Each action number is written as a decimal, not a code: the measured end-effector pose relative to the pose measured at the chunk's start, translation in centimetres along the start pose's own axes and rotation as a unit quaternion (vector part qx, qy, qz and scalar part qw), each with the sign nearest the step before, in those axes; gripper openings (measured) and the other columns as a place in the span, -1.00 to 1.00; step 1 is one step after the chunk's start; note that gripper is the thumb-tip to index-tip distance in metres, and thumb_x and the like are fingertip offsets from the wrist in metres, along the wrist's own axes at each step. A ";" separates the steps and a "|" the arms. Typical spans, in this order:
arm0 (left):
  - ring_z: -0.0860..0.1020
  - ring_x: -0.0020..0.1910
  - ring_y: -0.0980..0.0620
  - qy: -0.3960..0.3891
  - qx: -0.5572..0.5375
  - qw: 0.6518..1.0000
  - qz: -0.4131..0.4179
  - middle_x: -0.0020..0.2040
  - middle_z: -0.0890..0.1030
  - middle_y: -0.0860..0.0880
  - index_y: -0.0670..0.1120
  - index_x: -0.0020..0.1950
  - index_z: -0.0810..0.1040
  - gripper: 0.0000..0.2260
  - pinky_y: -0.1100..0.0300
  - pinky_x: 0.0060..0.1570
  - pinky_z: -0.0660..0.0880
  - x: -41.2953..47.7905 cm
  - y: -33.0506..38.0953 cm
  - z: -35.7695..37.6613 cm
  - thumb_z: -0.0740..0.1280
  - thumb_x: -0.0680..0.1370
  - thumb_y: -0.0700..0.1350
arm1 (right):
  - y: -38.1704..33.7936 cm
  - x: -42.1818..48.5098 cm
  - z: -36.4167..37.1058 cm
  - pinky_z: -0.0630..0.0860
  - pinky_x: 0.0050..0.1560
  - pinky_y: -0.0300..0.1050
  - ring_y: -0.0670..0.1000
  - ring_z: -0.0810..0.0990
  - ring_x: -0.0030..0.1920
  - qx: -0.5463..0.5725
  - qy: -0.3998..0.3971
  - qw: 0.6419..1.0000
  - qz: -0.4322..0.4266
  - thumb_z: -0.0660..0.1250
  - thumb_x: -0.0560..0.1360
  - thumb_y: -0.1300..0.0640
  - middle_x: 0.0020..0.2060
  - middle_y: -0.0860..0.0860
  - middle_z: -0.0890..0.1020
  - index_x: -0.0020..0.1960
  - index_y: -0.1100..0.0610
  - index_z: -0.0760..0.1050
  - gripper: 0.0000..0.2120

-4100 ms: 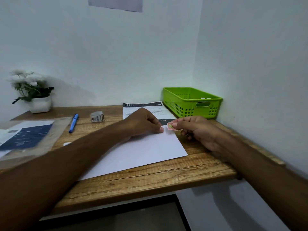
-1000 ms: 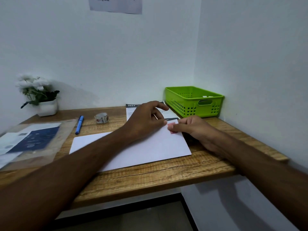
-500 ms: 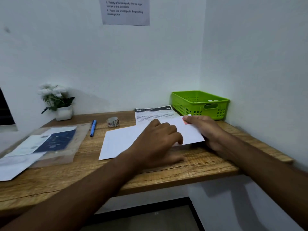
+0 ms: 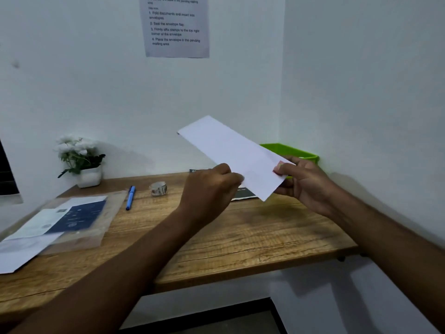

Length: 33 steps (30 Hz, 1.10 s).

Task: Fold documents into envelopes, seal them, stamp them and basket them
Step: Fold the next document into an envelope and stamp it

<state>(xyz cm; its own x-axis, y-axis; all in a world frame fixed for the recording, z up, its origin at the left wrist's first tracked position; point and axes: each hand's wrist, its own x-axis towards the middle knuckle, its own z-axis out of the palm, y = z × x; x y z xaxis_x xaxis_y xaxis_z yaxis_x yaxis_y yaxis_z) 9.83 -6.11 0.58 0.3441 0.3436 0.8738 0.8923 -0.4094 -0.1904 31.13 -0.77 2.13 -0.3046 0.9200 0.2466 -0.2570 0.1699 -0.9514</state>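
The envelope is held above the desk, left hand at its near edge, right hand at its right end by the stamp. The basket sits behind it in the far right corner. Leftwards along the back lie tape roll, pen and potted plant; a paper sleeve lies front left

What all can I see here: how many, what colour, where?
desk: one, brown wood
envelope: one, white, held above the desk
stamp: one, pink, on envelope's right end
basket: one, green, desk's far right corner
printed sheet: one, white with dark band, under envelope
tape roll: one, pale, desk's back
pen: one, blue, left of tape roll
potted plant: one, white flowers, far left
plastic sleeve: one, clear, papers inside, desk's left
loose paper: one, white, desk's left edge
notice: one, white, on wall
left hand: one, holds envelope's near edge
right hand: one, grips envelope's stamped end
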 end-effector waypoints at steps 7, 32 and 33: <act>0.67 -0.21 0.04 -0.050 -0.212 0.945 -0.243 -0.05 0.71 0.03 -0.07 0.02 0.70 -0.81 0.14 -0.02 0.57 3.1 2.4 2.1 0.35 0.48 -0.13 | -0.5 -0.2 -1.9 0.60 -0.37 -0.20 -0.01 0.69 -0.30 0.065 0.055 0.996 -0.021 0.33 0.49 0.38 -0.01 0.11 0.63 0.37 0.27 0.35 -0.54; 0.56 0.11 -0.05 -0.117 -0.145 0.951 -0.245 0.09 0.64 -0.02 -0.04 0.07 0.65 -0.84 0.09 0.05 0.47 8.9 4.3 10.0 0.33 0.55 -0.07 | -1.6 5.0 -7.8 0.67 -0.27 -0.13 0.09 0.71 -0.33 -0.059 0.132 0.989 -0.029 0.42 0.47 0.30 0.01 0.29 0.65 0.19 0.29 0.48 -0.69; 0.56 0.11 -0.05 -0.130 -0.131 0.952 -0.244 0.10 0.64 -0.01 -0.03 0.08 0.65 -0.83 0.10 0.04 0.45 9.0 4.1 10.2 0.32 0.56 -0.06 | -1.5 5.5 -7.8 0.65 -0.33 -0.13 0.09 0.70 -0.37 -0.106 0.145 0.983 -0.036 0.44 0.46 0.29 -0.03 0.29 0.65 0.12 0.29 0.51 -0.74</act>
<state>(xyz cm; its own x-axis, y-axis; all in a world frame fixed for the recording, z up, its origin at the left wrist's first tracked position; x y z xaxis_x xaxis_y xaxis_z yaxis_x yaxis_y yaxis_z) 19.61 3.96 3.09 -0.0017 0.7306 0.6828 0.8724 -0.3326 0.3581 37.03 6.76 3.46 -0.0106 0.9599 0.2802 -0.0612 0.2790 -0.9583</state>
